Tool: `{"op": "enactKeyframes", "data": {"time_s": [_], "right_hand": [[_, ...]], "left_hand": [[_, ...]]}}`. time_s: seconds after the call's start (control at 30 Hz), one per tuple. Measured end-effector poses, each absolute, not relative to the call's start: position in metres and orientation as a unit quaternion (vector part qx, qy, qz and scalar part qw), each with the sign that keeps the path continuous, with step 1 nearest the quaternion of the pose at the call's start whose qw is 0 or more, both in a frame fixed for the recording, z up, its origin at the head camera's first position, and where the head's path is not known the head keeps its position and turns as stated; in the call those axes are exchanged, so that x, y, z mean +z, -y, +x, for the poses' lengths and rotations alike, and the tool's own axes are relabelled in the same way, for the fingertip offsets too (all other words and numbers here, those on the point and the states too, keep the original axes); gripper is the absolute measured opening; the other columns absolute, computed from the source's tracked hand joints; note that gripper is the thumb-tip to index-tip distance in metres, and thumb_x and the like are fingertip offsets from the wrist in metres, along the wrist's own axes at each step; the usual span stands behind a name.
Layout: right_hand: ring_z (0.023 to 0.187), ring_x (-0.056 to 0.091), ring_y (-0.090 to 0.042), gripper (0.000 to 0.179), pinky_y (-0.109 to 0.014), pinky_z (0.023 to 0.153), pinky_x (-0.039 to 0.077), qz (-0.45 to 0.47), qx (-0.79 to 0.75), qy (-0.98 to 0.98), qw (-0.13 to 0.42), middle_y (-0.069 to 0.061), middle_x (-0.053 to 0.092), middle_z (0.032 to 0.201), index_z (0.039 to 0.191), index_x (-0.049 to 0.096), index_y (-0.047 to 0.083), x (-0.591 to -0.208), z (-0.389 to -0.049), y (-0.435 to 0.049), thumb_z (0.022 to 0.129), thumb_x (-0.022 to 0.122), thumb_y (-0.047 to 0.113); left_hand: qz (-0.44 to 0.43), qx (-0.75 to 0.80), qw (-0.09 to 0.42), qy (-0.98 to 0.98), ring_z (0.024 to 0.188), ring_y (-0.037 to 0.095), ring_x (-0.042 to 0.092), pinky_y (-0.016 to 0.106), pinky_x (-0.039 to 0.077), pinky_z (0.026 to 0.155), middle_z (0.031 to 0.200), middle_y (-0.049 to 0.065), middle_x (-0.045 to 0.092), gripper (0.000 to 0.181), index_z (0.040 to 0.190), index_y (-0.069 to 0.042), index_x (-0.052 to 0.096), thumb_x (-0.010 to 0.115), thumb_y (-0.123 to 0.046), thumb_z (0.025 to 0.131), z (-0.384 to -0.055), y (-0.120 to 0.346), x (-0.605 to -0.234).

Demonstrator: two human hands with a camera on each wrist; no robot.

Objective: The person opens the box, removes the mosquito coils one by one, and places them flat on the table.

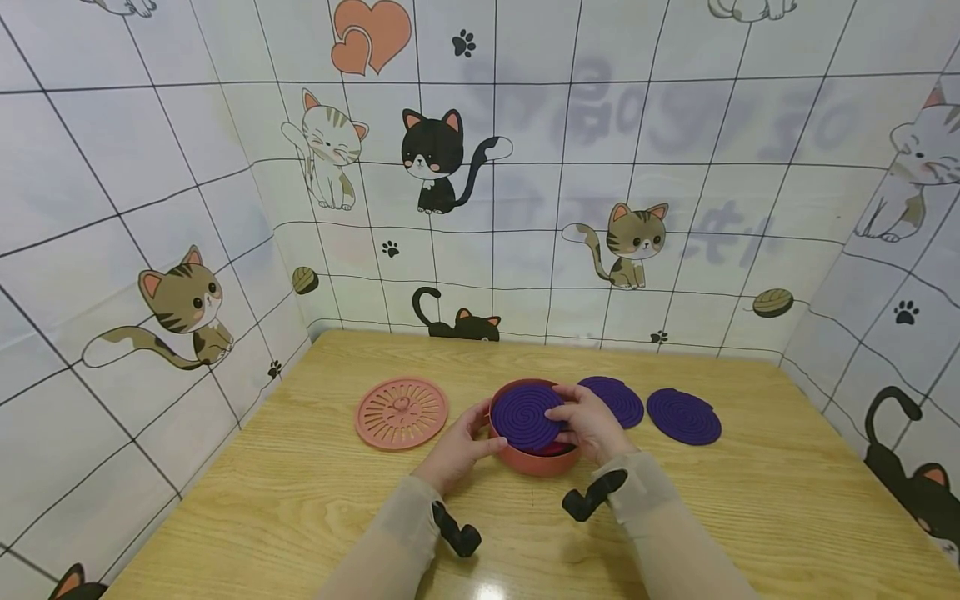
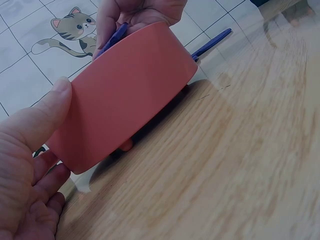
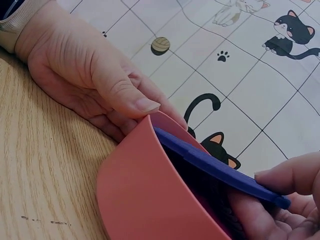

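Note:
A round coral-pink container (image 1: 536, 463) stands on the table, and my left hand (image 1: 456, 452) grips its left side, thumb at the rim and fingers round the outer wall. My right hand (image 1: 594, 423) pinches a purple spiral coaster (image 1: 525, 415) by its right edge, thumb on top and fingers beneath. In the right wrist view this coaster (image 3: 220, 167) tilts over the container's mouth, its far edge inside the rim close to my left thumb. Below it the inside is dark, with a strip of magenta showing in the head view.
Two more purple spiral coasters, a nearer one (image 1: 613, 402) partly behind my right hand and a farther one (image 1: 684, 417), lie to the right. A slotted pink round lid (image 1: 402, 413) lies left of the container. Cat-patterned sheeting (image 1: 525, 250) walls the table's back and sides.

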State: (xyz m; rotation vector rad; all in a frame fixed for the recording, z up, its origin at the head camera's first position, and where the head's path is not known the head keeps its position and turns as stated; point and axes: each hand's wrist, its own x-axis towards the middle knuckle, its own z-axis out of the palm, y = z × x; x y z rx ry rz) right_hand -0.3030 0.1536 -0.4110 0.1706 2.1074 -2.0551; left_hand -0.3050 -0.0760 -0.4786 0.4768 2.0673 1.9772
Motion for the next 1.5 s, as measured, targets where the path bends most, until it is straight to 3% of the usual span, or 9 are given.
{"op": "enactKeyframes", "data": {"time_s": [0.33, 0.7, 0.97, 1.17, 1.27, 1.4, 1.5], "right_hand": [[0.069, 0.057, -0.012, 0.059, -0.026, 0.057, 0.050, 0.057, -0.725, -0.680, 0.089, -0.017, 0.040, 0.139, 0.145, 0.035, 0.004, -0.413, -0.304, -0.158, 0.090, 0.056, -0.004], [0.066, 0.063, -0.010, 0.060, -0.022, 0.056, 0.052, 0.075, -0.774, -0.625, 0.070, -0.005, 0.059, 0.103, 0.145, 0.033, 0.004, -0.401, -0.298, -0.170, 0.092, 0.057, -0.004], [0.067, 0.063, -0.008, 0.063, -0.021, 0.058, 0.053, 0.072, -0.815, -0.573, 0.050, -0.001, 0.059, 0.098, 0.147, 0.025, 0.006, -0.391, -0.295, -0.208, 0.093, 0.056, -0.004], [0.064, 0.061, -0.009, 0.045, -0.023, 0.057, 0.052, 0.098, -0.858, -0.503, 0.007, 0.002, 0.060, 0.084, 0.129, 0.039, 0.018, -0.386, -0.292, -0.246, 0.093, 0.056, -0.004], [0.071, 0.063, -0.010, 0.044, -0.024, 0.062, 0.054, 0.115, -0.876, -0.469, -0.012, 0.003, 0.061, 0.090, 0.124, 0.040, 0.020, -0.388, -0.292, -0.266, 0.093, 0.056, -0.006], [0.084, 0.064, -0.010, 0.054, -0.026, 0.070, 0.055, 0.170, -0.892, -0.417, -0.051, 0.003, 0.054, 0.113, 0.128, 0.037, 0.022, -0.395, -0.292, -0.288, 0.090, 0.056, -0.011], [0.090, 0.063, -0.010, 0.064, -0.028, 0.066, 0.056, 0.226, -0.892, -0.381, -0.092, 0.004, 0.044, 0.130, 0.134, 0.035, 0.024, -0.402, -0.294, -0.301, 0.088, 0.057, -0.014]], "left_hand": [[0.164, 0.666, 0.112, -0.719, 0.138, 0.025, 0.034, 0.045, 0.031, 0.110, 0.149, 0.004, 0.039, 0.078, 0.150, -0.016, 0.032, 0.075, -0.026, 0.085, -0.306, 0.075, -0.480], [0.170, 0.672, 0.112, -0.712, 0.139, 0.025, 0.032, 0.045, 0.031, 0.111, 0.150, 0.006, 0.037, 0.080, 0.151, -0.014, 0.029, 0.074, -0.026, 0.086, -0.304, 0.075, -0.475], [0.172, 0.671, 0.112, -0.712, 0.139, 0.029, 0.031, 0.048, 0.028, 0.112, 0.151, 0.008, 0.035, 0.078, 0.151, -0.014, 0.029, 0.073, -0.024, 0.087, -0.303, 0.074, -0.473], [0.167, 0.669, 0.110, -0.716, 0.138, 0.025, 0.033, 0.043, 0.032, 0.111, 0.149, 0.004, 0.038, 0.079, 0.150, -0.014, 0.031, 0.075, -0.025, 0.085, -0.303, 0.074, -0.472], [0.169, 0.670, 0.111, -0.714, 0.139, 0.026, 0.032, 0.043, 0.032, 0.110, 0.150, 0.006, 0.037, 0.080, 0.150, -0.013, 0.030, 0.075, -0.026, 0.085, -0.303, 0.074, -0.472], [0.173, 0.669, 0.109, -0.715, 0.139, 0.028, 0.032, 0.045, 0.032, 0.110, 0.150, 0.008, 0.036, 0.080, 0.150, -0.011, 0.029, 0.074, -0.026, 0.086, -0.303, 0.074, -0.473], [0.170, 0.668, 0.108, -0.716, 0.138, 0.027, 0.033, 0.044, 0.032, 0.110, 0.150, 0.007, 0.038, 0.079, 0.150, -0.012, 0.030, 0.074, -0.024, 0.086, -0.303, 0.073, -0.473]]}}
